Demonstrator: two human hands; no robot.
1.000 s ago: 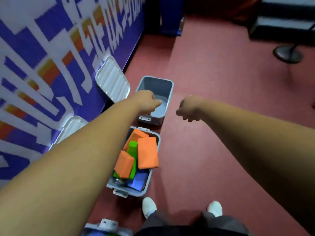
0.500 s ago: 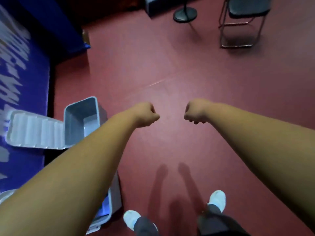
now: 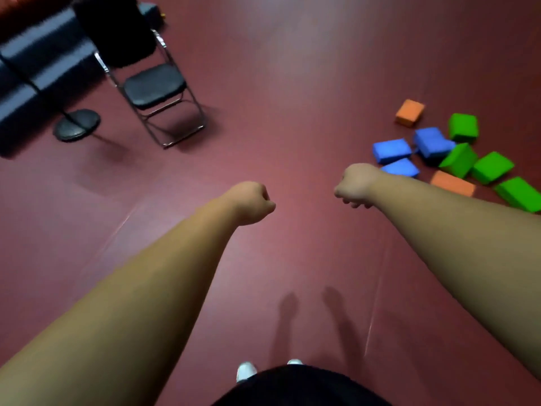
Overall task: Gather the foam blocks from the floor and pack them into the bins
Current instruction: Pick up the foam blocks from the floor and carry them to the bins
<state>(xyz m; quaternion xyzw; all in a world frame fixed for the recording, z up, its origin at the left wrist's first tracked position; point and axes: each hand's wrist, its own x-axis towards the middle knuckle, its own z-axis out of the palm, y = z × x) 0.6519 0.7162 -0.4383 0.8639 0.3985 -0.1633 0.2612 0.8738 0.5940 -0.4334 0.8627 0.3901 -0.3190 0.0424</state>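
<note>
The dark red floor [image 3: 292, 83] fills our view, and that is the change: the bins that lay under our hands a second ago have slipped out of sight as we turn away from them. Far ahead and to the left of our left grip stands a black folding chair [image 3: 155, 89], with a round stand base [image 3: 76, 124] further left again. The foam blocks [image 3: 456, 159] have come into view, a loose heap of green, blue and orange pieces on the floor beyond and to the right of our right grip. The nearest blue block [image 3: 400, 168] shows just past that wrist. Our left hand [image 3: 251, 202] and right hand [image 3: 355, 184] reach out in front of us, apart, each grip closed into an empty fist. We judge that one load is packed and that the next step is to walk to the heap, open both grips and gather more. The toes of our white shoes [image 3: 246, 371] peek out below, nearer us than either grip.
</note>
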